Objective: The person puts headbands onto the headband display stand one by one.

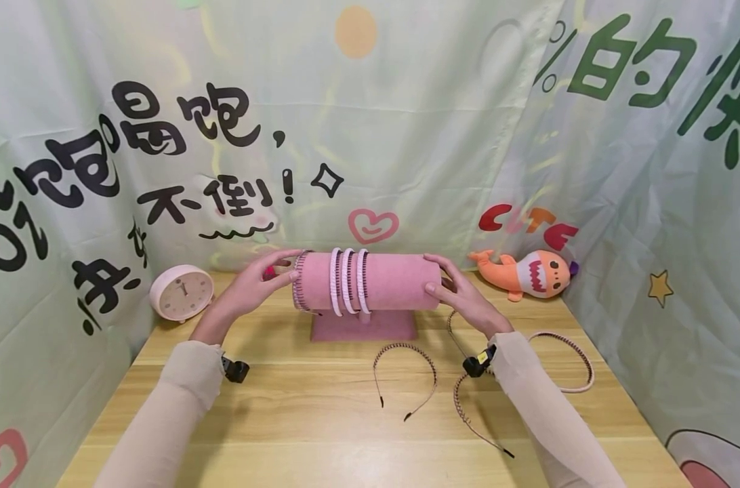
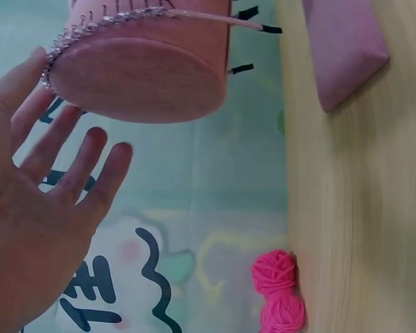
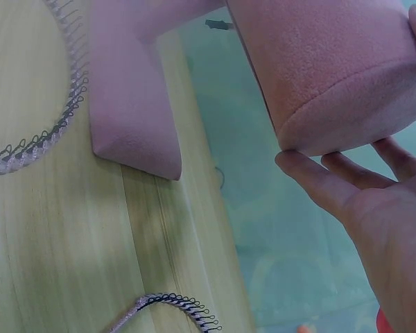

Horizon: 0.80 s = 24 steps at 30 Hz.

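Note:
A pink velvet headband stand (image 1: 400, 281) has a horizontal roll on a flat base (image 1: 339, 330). Three pale headbands (image 1: 347, 281) sit side by side on the roll, left of its middle. Around the left end lies a toothed headband (image 1: 299, 285); one of its dark tips sticks out beneath the roll in the left wrist view. My left hand (image 1: 257, 285) touches this headband with its thumb, its fingers long and spread. Over at the roll's right end, my right hand (image 1: 467, 298) rests spread fingertips and thumb against the edge, as the right wrist view (image 3: 395, 215) shows.
Several loose headbands lie on the wooden table, one headband (image 1: 404, 347) in front of the stand and another headband (image 1: 589, 369) beyond my right forearm. A pink clock (image 1: 182, 293) stands at the left, an orange plush toy (image 1: 528, 274) at the right. Pink yarn balls (image 2: 281, 312) sit behind.

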{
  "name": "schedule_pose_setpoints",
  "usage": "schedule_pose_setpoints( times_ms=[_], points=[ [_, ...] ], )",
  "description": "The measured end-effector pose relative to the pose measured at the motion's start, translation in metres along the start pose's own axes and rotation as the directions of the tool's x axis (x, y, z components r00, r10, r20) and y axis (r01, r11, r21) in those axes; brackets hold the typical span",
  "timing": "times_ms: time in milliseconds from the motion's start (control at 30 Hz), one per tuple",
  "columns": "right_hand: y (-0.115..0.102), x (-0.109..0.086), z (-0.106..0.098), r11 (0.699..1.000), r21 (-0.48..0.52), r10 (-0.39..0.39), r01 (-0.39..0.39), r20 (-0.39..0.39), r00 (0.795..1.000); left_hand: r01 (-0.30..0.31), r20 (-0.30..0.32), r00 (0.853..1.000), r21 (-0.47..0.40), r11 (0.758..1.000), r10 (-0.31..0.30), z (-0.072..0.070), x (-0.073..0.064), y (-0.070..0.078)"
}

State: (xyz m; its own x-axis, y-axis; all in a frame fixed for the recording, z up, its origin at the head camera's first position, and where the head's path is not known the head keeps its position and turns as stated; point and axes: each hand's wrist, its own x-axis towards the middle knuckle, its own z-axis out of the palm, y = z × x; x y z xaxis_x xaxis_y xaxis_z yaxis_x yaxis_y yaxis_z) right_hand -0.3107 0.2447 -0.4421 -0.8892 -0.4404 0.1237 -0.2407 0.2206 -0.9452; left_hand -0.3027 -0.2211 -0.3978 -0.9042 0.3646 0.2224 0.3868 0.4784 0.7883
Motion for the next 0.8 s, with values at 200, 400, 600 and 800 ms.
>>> schedule_pose_setpoints(
  times_ms=[200,400,600,800],
  points=[
    [0.000,0.000,0.000,1.000,0.002,0.003,-0.003,0.001,1.000,-0.011,-0.011,1.000,0.013,1.000,0.011,0.004,0.004,0.000],
    [0.000,0.000,0.000,1.000,0.003,0.010,-0.010,-0.001,1.000,-0.049,-0.041,0.998,0.044,0.998,0.051,0.010,0.010,0.002],
    [-0.001,0.000,0.000,1.000,0.001,0.010,-0.010,-0.004,1.000,-0.090,-0.064,0.993,0.116,0.989,0.097,0.015,0.016,0.003],
    [-0.002,0.000,0.001,1.000,0.001,0.008,-0.008,-0.003,1.000,-0.091,-0.055,0.994,0.115,0.989,0.097,0.020,0.019,0.006]
  ],
)
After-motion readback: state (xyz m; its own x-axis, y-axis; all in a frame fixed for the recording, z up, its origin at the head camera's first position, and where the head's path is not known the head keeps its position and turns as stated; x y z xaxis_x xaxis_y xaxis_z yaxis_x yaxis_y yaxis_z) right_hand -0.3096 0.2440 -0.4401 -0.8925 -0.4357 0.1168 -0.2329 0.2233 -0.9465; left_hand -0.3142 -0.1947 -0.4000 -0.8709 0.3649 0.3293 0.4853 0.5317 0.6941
